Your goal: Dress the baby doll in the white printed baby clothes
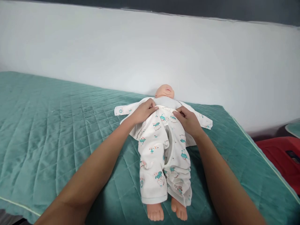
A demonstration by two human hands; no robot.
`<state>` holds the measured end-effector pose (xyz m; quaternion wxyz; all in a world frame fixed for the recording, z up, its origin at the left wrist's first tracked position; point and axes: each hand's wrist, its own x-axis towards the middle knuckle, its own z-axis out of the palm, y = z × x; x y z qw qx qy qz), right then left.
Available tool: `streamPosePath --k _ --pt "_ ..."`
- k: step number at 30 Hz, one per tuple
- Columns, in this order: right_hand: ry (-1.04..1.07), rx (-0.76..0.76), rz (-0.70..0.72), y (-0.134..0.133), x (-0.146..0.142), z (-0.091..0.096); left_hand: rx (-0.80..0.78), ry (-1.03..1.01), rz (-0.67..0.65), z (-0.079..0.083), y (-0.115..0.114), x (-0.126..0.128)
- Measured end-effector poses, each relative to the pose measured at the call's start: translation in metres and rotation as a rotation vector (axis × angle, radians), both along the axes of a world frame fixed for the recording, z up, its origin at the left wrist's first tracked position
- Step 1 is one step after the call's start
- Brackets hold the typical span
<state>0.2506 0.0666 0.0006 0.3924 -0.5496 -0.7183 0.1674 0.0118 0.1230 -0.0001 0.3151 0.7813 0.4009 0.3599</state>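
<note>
A baby doll (164,91) lies on its back, its head toward the wall and its bare feet toward me. White baby pants (153,148) with a teal and pink print cover its legs, and a split at the crotch shows grey cloth. My left hand (145,110) is closed on the waistband at the doll's waist, on the left. On the right side of the same waistband, my right hand (187,118) pinches the fabric. Beneath the doll, a matching white jacket (125,109) is spread with both sleeves stretched out sideways.
A green quilted cover (70,131) lies under the doll, its piped edge running down on the right. Behind it rises a white wall (131,53) with a dark band on top. Beyond the right edge stands a red plastic object (278,156), partly cut off.
</note>
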Motion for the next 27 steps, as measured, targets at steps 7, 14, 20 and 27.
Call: streamPosePath --k 7,14,20,27 --pt "0.097 -0.035 -0.110 0.032 -0.002 -0.005 -0.048 -0.027 -0.002 -0.006 0.028 0.010" --pt "0.309 -0.160 -0.115 0.046 0.001 -0.008 -0.198 -0.181 -0.040 -0.013 0.038 0.010" --pt "0.507 -0.223 -0.053 0.045 0.005 -0.014 -0.258 -0.215 -0.027 -0.007 0.030 0.007" --pt "0.226 -0.258 0.104 0.032 0.016 0.003 -0.112 -0.014 -0.080 0.009 0.021 -0.001"
